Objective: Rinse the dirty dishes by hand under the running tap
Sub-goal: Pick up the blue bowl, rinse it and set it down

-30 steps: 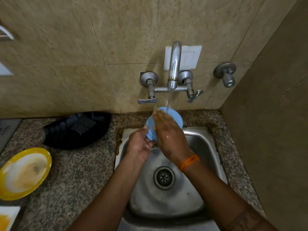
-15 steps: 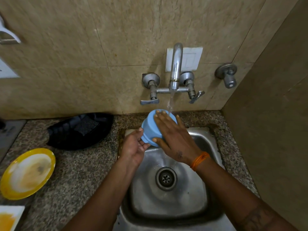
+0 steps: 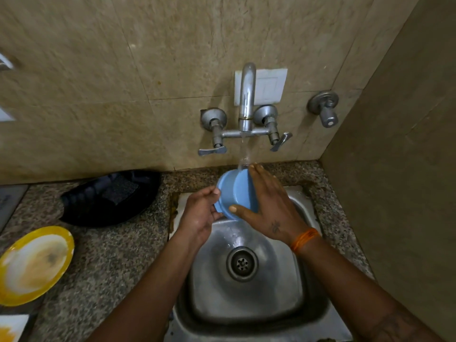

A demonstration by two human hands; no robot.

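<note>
A small blue bowl is held over the back edge of the steel sink, tipped on its side with its base turned toward the left, directly under the tap. A thin stream of water falls from the spout and lands at the top of the bowl, close to the fingertips of the right hand.

The left hand grips the bowl from the sink's left side, thumb and fingers curled around the lower left part of its rim. The right hand lies flat against the bowl's right side, fingers straight and together, pointing up toward the tap, with the thumb stretched across the lower front of the bowl. An orange thread band circles the right wrist, above the sink's right half.

The sink's drain sits in the middle of the basin, below the hands. The speckled stone counter surrounds the sink. To the left of the sink, against the wall, lies a black tray holding a dark scouring pad. Further left of the sink, near the counter's front, rests a yellow-rimmed plate smeared with brownish residue. A white dish with orange staining shows only partly, at the far left front of the sink. A separate wall valve sits to the right of the tap.
</note>
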